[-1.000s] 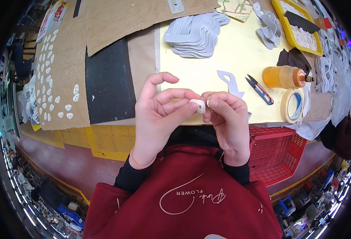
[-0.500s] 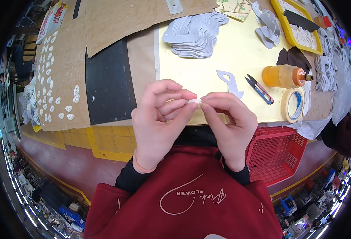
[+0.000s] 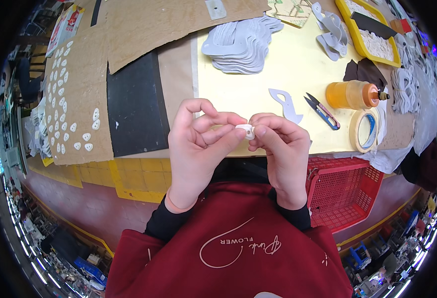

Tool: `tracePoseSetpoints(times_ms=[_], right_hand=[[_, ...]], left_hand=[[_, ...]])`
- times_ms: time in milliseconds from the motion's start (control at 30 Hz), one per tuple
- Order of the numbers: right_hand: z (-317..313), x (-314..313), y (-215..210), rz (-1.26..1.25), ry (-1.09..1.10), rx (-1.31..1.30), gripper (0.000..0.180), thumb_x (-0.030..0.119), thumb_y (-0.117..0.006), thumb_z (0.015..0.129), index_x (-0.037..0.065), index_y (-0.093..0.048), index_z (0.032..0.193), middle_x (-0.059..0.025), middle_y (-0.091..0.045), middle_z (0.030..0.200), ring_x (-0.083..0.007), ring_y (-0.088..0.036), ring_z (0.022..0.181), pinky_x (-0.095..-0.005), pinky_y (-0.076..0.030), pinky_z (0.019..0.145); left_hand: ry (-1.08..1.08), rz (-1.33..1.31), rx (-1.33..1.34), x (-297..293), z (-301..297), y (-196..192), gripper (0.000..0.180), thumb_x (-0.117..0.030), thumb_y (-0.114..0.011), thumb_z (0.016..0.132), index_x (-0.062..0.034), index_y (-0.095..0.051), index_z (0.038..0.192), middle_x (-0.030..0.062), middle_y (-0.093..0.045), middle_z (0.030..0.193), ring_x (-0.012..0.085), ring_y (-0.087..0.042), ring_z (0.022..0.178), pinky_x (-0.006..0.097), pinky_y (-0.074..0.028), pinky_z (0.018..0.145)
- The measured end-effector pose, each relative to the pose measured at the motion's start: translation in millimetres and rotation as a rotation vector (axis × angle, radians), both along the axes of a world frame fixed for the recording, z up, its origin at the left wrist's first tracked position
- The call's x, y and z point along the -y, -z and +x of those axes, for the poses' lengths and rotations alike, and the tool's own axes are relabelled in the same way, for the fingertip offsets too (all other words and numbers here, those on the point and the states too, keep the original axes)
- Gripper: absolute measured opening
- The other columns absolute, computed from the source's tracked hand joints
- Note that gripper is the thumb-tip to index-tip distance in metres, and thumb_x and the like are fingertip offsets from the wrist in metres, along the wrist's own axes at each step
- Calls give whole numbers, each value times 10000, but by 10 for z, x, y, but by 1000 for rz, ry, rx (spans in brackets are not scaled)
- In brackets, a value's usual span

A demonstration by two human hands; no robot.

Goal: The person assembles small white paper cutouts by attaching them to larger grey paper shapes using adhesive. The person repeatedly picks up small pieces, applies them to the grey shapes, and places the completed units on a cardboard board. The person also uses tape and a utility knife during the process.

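Observation:
Between the fingertips of both hands is a small white piece with holes, held over the near edge of the table. My left hand pinches its left side with thumb and forefinger, the other fingers loosely curled. On its right side, my right hand grips it the same way, covering part of it. Similar small white pieces lie in rows on the brown cardboard at the left. A single grey cut-out piece lies just beyond my right hand, with thread snips beside it.
A stack of grey cut-outs stands on the yellow sheet. To the right are an orange bottle, a tape roll and a yellow tray. A red plastic basket sits below the table edge. A black panel lies left.
The small white piece has tipped from edge-on so that its holed face shows. My right hand has shifted slightly left, its thumb moving higher against the piece.

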State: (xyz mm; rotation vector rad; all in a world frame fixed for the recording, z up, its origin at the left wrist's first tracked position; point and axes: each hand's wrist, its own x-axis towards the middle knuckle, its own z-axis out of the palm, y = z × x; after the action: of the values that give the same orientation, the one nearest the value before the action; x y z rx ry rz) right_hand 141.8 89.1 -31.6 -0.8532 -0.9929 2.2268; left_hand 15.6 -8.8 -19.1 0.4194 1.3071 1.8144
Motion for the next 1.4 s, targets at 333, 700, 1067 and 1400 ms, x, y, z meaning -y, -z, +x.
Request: tracePoseSetpoints(times_ms=[333, 700, 1067, 1400], right_hand=[[22, -51, 25, -171, -66, -93, 102, 28, -667, 968, -53, -718, 1004, -94, -718, 980, -115, -664, 744, -252, -563, 698], [474, -201, -156, 754, 156, 408, 131, -84, -736, 848, -36, -743, 970, -84, -717, 969, -122, -675, 864, -222, -521, 683], [1162, -534, 240, 1088, 416, 1274, 137, 77, -844, 727, 63, -744, 820, -67, -498, 1012, -273, -497, 1022, -375, -417, 919], [1298, -443, 400, 1194, 421, 1231, 146, 121, -854, 779, 56, -737, 838, -60, -493, 1018, -249, -470, 963, -361, -409, 866]], left_hand=[[-3, 2, 83, 8, -43, 22, 361, 138, -654, 916, -42, -409, 1111, 231, -705, 1084, 229, -730, 1009, 289, -604, 872], [8, -182, -240, -25, -49, 259, 208, 125, -666, 915, 35, -563, 1072, 157, -688, 1092, 172, -709, 991, 264, -576, 887], [5, -495, -1352, -60, -99, 451, 85, -67, -769, 818, -64, -724, 890, 84, -626, 1263, 336, -517, 1240, 430, -408, 1053], [-12, -504, -1395, 67, -53, 488, 99, -100, -713, 916, -47, -774, 973, 82, -636, 1260, 298, -526, 1241, 396, -422, 1040]])
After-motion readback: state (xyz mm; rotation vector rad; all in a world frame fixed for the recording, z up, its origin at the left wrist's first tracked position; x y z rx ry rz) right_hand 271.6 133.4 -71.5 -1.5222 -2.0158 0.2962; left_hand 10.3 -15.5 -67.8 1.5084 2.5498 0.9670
